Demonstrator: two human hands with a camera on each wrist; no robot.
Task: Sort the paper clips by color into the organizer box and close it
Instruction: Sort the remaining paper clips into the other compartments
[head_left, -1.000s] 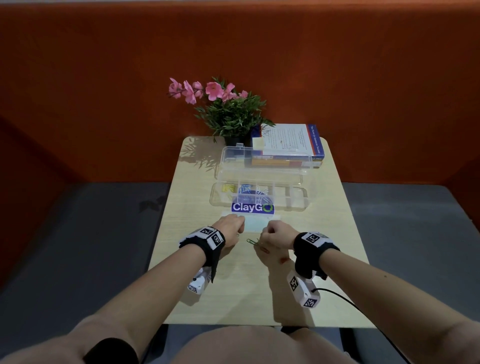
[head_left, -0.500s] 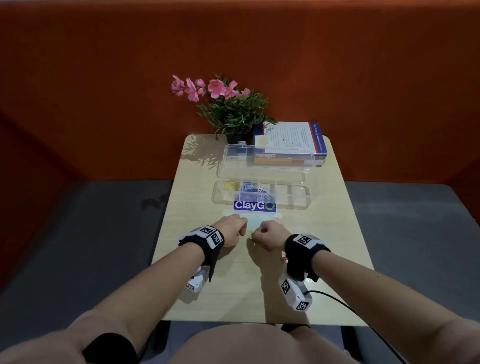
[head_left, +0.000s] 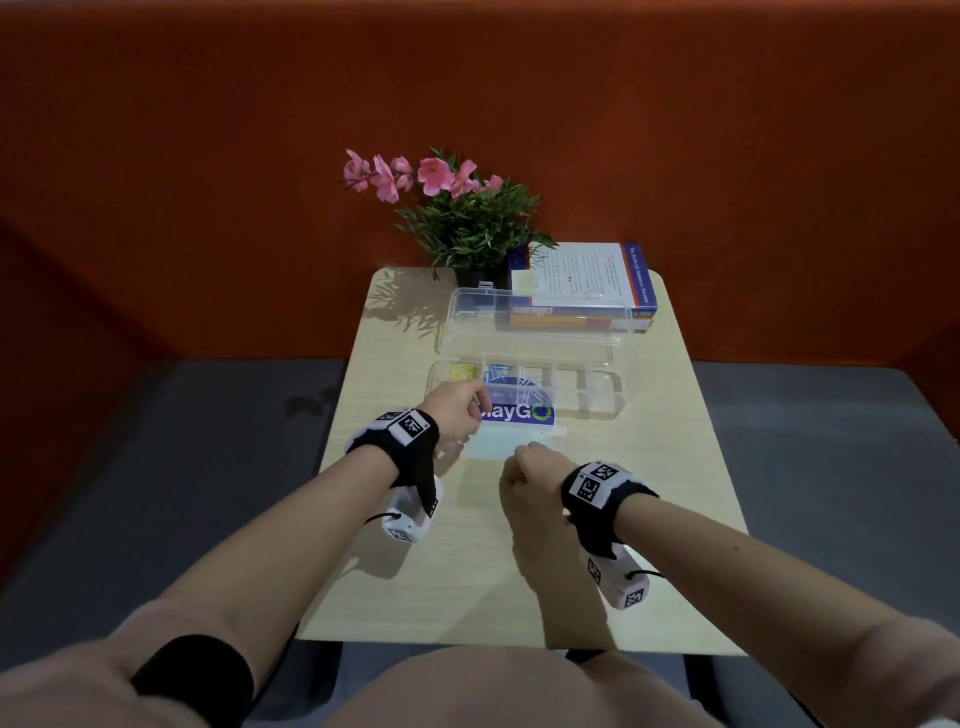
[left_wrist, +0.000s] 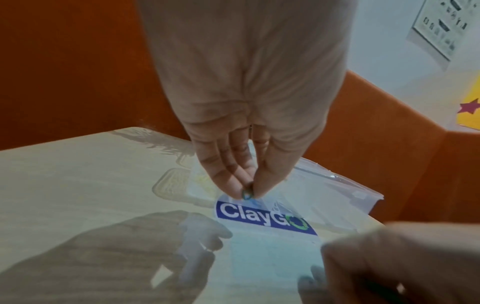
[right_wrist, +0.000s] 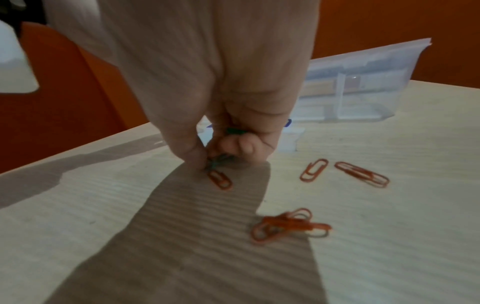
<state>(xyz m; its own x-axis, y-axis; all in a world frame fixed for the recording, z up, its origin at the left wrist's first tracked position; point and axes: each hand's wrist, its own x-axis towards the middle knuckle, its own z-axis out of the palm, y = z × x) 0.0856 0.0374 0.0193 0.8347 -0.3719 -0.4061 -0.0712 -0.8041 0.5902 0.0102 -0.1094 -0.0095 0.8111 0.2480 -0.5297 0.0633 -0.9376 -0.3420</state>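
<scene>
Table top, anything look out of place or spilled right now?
Only loose orange paper clips scattered on the table near the right hand, still unsorted. The organizer box sits square with its lid open. Nothing looks damaged.

My clear organizer box (head_left: 524, 387) lies open, yellow, blue and white clips inside; orange clips (right_wrist: 285, 225) scatter the table.

We see orange paper clips (right_wrist: 291, 225) on the pale wood-grain table (head_left: 670, 467), green clips (right_wrist: 221, 158) in the right hand (head_left: 532, 467), yellow clips (head_left: 464, 372) and blue clips (head_left: 497, 373) in the clear organizer box (head_left: 597, 397). Blue label (head_left: 519, 414) has white lettering; wristbands (head_left: 410, 431) are black with black-white square markers. Flowers (head_left: 410, 176) pink, wall (head_left: 727, 130) orange-red.
</scene>
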